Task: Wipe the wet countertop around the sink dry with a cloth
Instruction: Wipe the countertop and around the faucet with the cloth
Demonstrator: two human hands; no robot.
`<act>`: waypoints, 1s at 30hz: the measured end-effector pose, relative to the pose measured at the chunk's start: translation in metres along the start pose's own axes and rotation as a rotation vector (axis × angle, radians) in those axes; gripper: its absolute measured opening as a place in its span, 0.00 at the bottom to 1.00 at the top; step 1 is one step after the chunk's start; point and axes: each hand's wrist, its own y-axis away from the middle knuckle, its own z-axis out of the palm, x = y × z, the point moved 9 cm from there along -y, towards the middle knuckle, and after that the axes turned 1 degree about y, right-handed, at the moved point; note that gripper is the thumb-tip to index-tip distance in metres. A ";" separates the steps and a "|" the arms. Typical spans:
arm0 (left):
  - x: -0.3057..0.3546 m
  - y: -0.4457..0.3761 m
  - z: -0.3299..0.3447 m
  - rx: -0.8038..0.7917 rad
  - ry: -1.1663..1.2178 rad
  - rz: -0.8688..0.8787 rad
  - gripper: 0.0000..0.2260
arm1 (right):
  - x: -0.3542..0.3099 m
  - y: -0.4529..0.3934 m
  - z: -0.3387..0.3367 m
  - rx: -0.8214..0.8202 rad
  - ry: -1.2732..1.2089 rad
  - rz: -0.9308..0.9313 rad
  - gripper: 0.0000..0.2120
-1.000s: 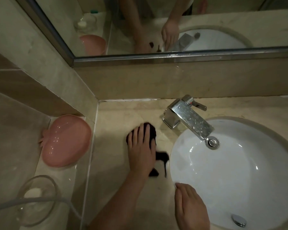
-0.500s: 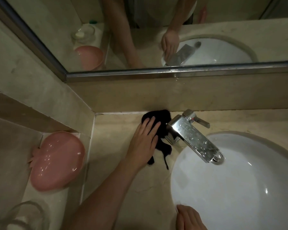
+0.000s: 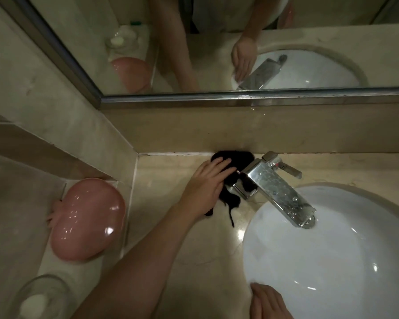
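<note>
Two hands are showing, and only one is working. Left hand is pressing flat on the black cloth, fingers straight and close together, nothing pinched. Over the last second it has been pushing the cloth away from the front of the countertop toward the back: a second ago the cloth was lying on open counter short of the chrome faucet; now its far edge is touching the backsplash, just beyond the fingertips, and its right side is tucking behind the faucet base.

Judgement: the strip left of the basin is being treated as done, and the back corner behind the faucet is getting covered now. Counter beyond the faucet, to the right of the fingers, is not yet reached.

Cloth is looking small, dark and bunched, with a thin tail trailing toward the wrist. Wetness of the cloth cannot be told.

Right hand is resting at the near rim of the white sink, fingers straight, holding nothing, partly cut by the frame edge.

Pink dish is sitting on the ledge well left of the fingers.
</note>
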 end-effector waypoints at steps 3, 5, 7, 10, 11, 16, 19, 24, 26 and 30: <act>-0.025 0.042 -0.023 0.077 -0.090 -0.125 0.21 | 0.009 0.013 -0.025 0.333 0.058 0.061 0.31; -0.034 0.044 -0.031 0.062 -0.144 -0.212 0.21 | -0.008 0.022 -0.018 0.382 0.088 -0.056 0.32; -0.031 0.023 -0.030 0.046 -0.168 -0.223 0.21 | 0.002 0.020 -0.014 0.359 0.060 -0.063 0.32; -0.013 -0.008 -0.012 0.018 -0.134 -0.074 0.23 | 0.005 0.023 -0.009 0.338 0.039 -0.013 0.32; -0.009 -0.014 -0.006 -0.009 -0.126 -0.032 0.23 | 0.006 0.024 -0.009 0.311 0.042 -0.015 0.32; 0.021 -0.008 0.015 -0.013 -0.130 -0.122 0.28 | 0.010 0.032 -0.007 0.157 0.046 0.032 0.32; 0.035 0.040 0.026 0.021 -0.143 -0.309 0.29 | 0.009 0.035 -0.005 0.084 0.026 0.113 0.33; 0.006 0.138 0.004 0.027 -0.230 -0.464 0.27 | 0.011 0.041 -0.010 0.035 0.005 0.166 0.32; -0.036 0.160 -0.022 0.080 -0.269 -0.654 0.27 | 0.011 0.044 -0.008 0.009 0.018 0.181 0.32; -0.081 0.167 -0.051 0.135 -0.300 -0.734 0.28 | 0.013 0.045 -0.008 -0.005 0.040 0.220 0.25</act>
